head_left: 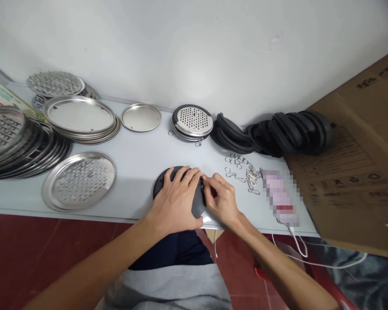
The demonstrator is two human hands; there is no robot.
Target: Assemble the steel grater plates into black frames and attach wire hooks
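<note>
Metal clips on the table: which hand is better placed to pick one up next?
Probably the right hand: at the right edge of the black disc, it is nearer the metal clips. The left hand spreads over the disc, farther off.

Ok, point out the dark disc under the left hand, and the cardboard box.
Dark disc [198,204]: head view, bare surface beside the left hand [176,196].
Cardboard box [352,170]: head view, printed side.

We can read no word for certain: the brown cardboard box carries dark characters and rows of small square signs, all too blurred, and the printed card shows pale, illegible lettering.
</note>
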